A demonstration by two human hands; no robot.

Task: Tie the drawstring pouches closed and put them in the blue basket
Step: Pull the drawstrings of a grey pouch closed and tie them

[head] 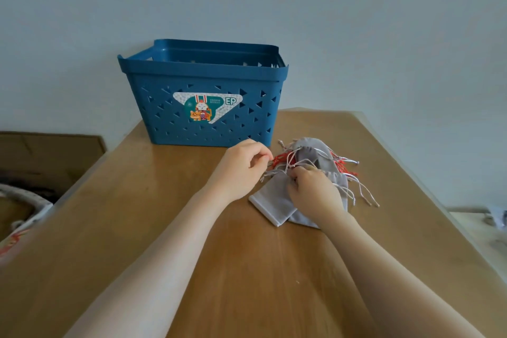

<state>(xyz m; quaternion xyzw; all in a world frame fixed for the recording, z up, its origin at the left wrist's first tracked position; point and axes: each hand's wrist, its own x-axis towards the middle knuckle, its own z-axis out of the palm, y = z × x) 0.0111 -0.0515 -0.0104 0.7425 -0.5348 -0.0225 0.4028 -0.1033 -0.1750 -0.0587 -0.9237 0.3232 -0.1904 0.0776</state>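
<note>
Several grey drawstring pouches (274,202) lie in a loose heap on the wooden table (192,241), right of centre, with white and red cords (354,186) spilling out to the right. My left hand (244,164) pinches the cords at the heap's left edge. My right hand (312,189) rests on top of the pouches with its fingers curled on the cords at a pouch mouth. The blue basket (203,74) stands behind the heap at the table's far edge; its inside is mostly hidden.
A cardboard box (49,151) sits beyond the table's left edge, above a white rounded object (27,197). A pale surface with a small object (493,217) lies past the right edge. A plain wall rises behind the basket.
</note>
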